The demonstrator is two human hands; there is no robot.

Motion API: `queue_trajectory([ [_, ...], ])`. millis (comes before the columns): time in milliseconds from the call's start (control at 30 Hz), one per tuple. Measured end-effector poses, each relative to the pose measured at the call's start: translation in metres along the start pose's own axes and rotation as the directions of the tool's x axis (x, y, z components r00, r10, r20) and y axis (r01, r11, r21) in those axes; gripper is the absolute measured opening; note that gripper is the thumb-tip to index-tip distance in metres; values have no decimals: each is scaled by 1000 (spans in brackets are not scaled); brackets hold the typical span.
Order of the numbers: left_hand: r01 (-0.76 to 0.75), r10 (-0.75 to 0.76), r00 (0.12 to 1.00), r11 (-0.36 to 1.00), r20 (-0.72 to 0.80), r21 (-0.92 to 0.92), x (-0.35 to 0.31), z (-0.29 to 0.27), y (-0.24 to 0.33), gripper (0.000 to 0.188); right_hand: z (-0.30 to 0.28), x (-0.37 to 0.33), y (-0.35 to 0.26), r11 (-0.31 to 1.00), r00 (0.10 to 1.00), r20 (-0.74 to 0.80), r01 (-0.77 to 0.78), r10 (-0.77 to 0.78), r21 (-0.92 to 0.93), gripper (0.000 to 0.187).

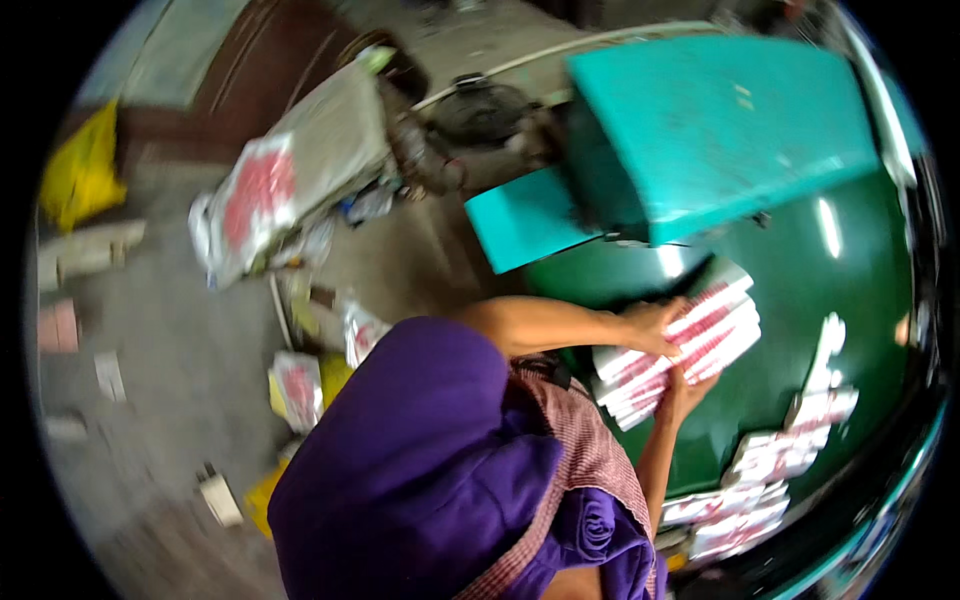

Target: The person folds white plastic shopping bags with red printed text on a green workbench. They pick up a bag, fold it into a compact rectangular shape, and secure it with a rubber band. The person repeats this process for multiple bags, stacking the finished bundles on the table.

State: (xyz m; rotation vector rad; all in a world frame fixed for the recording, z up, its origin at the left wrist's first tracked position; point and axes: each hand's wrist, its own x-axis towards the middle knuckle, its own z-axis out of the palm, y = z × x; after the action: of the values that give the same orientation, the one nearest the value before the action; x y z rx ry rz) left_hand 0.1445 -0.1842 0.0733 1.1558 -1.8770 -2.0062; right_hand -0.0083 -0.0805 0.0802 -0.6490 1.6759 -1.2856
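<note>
Both my hands are on a bundle of shiny white packets with pinkish-red bands (715,325), lined up side by side over a green surface (800,270). My left hand (652,328) grips the bundle from its upper left side, fingers bent over the packets. Against its lower edge my right hand (692,388) closes, with the forearm coming up from below. Motion blur hides the exact finger contacts. More loose white-and-red packets (780,455) lie on the green surface at the lower right.
A turquoise machine housing (750,120) stands over the far side of the green surface, with a turquoise flap (530,220) at its left. A large wrapped bale (310,165) sits at the far left. Yellow bags (85,170) and scraps lie on the grey floor (170,380).
</note>
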Motion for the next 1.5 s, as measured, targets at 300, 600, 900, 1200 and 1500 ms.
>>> queue_trajectory([
  [300, -566, 714, 423, 689, -557, 453, -124, -22, 70, 93, 40, -76, -101, 879, 906, 30, 417, -422, -231, 94],
  [600, -450, 711, 43, 641, -702, 621, -260, -98, 37, 101, 166, -110, -120, 574, 544, 366, 818, -755, -34, 113],
  [900, -316, 300, 111, 914, -947, 253, -409, -235, -115, 94, 433, -157, -74, 651, 432, 773, 758, -463, -34, 104],
  [1200, 357, -378, 72, 874, -923, -330, -533, -403, -367, 78, 736, -220, 86, 646, 11, 994, 761, -112, 64, 98],
  [1500, 695, -188, 452, 687, -872, 213, -557, -391, -436, 60, 720, -214, 125, 412, -23, 903, 895, 429, -172, 76],
])
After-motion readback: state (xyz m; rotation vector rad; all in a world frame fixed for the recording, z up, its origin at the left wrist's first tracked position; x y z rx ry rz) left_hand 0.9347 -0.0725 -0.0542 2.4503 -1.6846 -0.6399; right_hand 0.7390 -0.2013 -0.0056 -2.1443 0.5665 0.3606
